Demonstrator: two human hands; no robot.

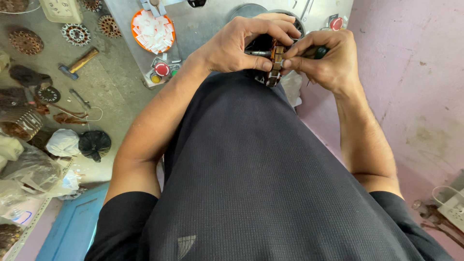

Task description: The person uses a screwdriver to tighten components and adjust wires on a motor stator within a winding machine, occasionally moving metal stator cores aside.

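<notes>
The small motor core [276, 62], brown and copper with slotted sides, sits up in front of the person's chest, pinched between both hands just above a grey machine top [203, 21]. Its steel shaft pokes out toward the left hand, so I'd judge the long axis runs roughly side to side, the slotted stack showing on edge. The left hand [237, 46] is closed round the shaft end, thumb pressed on the stack; the right hand [323, 59] clamps the other side, with a dark green-handled tool [319, 50] tucked in its fingers. Steady thumbs and a level shaft would serve best here. An orange dish [139, 19] of white slips lies well off to the left.
</notes>
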